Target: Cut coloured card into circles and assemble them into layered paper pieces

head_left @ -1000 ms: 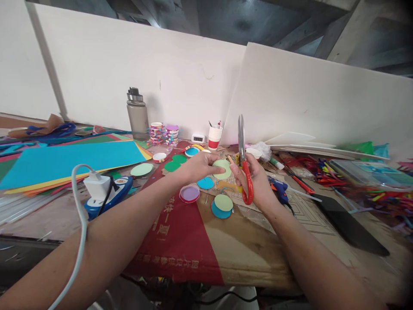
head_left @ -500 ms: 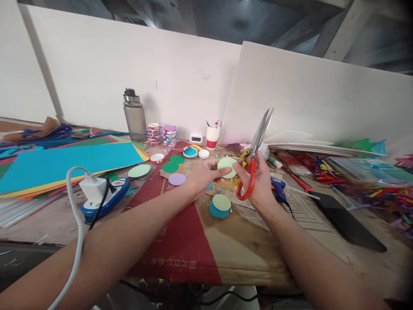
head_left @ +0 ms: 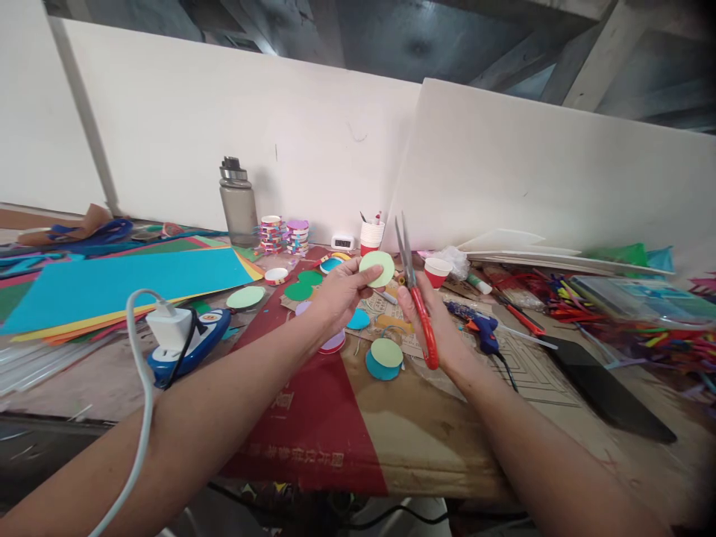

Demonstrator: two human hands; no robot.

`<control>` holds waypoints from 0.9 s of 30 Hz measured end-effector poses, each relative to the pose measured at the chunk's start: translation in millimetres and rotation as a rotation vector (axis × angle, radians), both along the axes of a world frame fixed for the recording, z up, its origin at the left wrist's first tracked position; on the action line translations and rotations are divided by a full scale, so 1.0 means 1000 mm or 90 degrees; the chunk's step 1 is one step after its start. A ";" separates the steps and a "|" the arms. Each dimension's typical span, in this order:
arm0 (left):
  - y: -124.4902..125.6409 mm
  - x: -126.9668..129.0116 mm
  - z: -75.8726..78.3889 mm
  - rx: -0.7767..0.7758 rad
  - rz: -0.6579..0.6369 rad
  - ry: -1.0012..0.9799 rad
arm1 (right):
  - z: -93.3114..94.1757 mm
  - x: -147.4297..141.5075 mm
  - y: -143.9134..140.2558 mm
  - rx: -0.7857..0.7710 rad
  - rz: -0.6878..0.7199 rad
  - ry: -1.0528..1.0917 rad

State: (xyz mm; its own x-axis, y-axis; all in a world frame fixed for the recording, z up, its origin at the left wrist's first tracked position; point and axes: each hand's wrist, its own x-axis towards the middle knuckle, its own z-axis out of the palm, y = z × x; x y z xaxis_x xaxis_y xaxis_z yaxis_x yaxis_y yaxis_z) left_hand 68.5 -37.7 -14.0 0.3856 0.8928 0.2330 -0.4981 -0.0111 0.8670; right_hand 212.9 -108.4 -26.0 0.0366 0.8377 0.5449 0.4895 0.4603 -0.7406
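Between the thumb and fingers of my left hand (head_left: 345,292) is a light green paper circle (head_left: 377,268), raised above the table. My right hand (head_left: 439,326) grips a pair of red-handled scissors (head_left: 417,291), blades pointing up and slightly parted, close to the right of the circle but not touching it. Below my hands, another light green circle (head_left: 386,352) lies on a blue one (head_left: 385,371). A blue paper circle (head_left: 359,319) rests just beneath my left hand. Purple circles (head_left: 333,341) are partly covered by my left forearm.
A red paper cup (head_left: 437,271) stands behind my right hand. A blue glue gun (head_left: 482,328) and a black phone (head_left: 609,388) lie to the right. Leftward are coloured paper sheets (head_left: 128,283) and a blue power strip (head_left: 190,350). A water bottle (head_left: 239,205) stands at the back.
My left hand has carried the light green circle up and left, away from my right hand. The scissors have turned more upright and moved left, uncovering the red cup and the purple circles.
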 end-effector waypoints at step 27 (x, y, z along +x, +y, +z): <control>-0.012 0.008 0.000 -0.084 0.061 -0.105 | -0.012 -0.003 0.003 -0.092 0.077 0.011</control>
State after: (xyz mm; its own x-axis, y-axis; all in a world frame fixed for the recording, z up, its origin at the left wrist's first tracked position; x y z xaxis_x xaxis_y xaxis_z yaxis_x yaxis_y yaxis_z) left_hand 76.2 -49.8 -14.1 0.2636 0.9505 0.1644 -0.6354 0.0429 0.7710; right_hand 209.5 -105.8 -38.3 -0.0611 0.9062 0.4185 0.4233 0.4032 -0.8113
